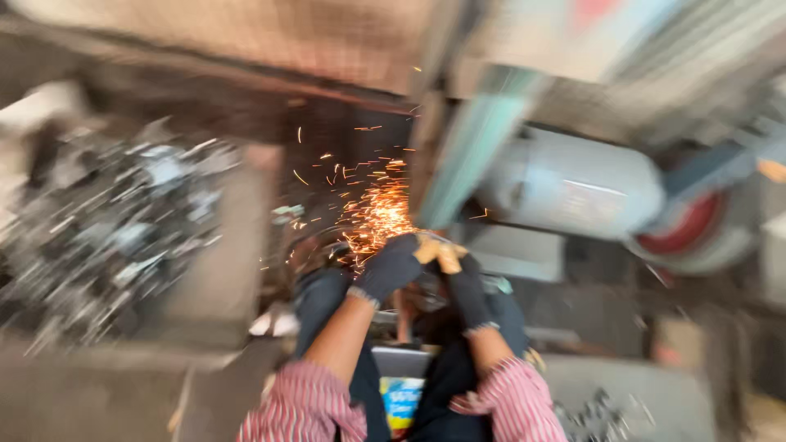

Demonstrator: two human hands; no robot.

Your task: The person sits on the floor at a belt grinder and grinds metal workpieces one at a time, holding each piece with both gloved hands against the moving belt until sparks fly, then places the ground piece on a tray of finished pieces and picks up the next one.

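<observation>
While sparks (372, 209) spray up and left, both gloved hands press a small workpiece (434, 252) at the grinder, just left of the grey motor (573, 184). Left hand (391, 266) and right hand (465, 286) each have the grip pressed together on that piece; it's blurred, yellowish, mostly hidden. Judgement: rigid metal, light, hot at the ground edge, so hold the far end, firm. Dark knit gloves, striped sleeves (307, 405). Heap of shiny metal scraps (115, 229) well left of the motor.
</observation>
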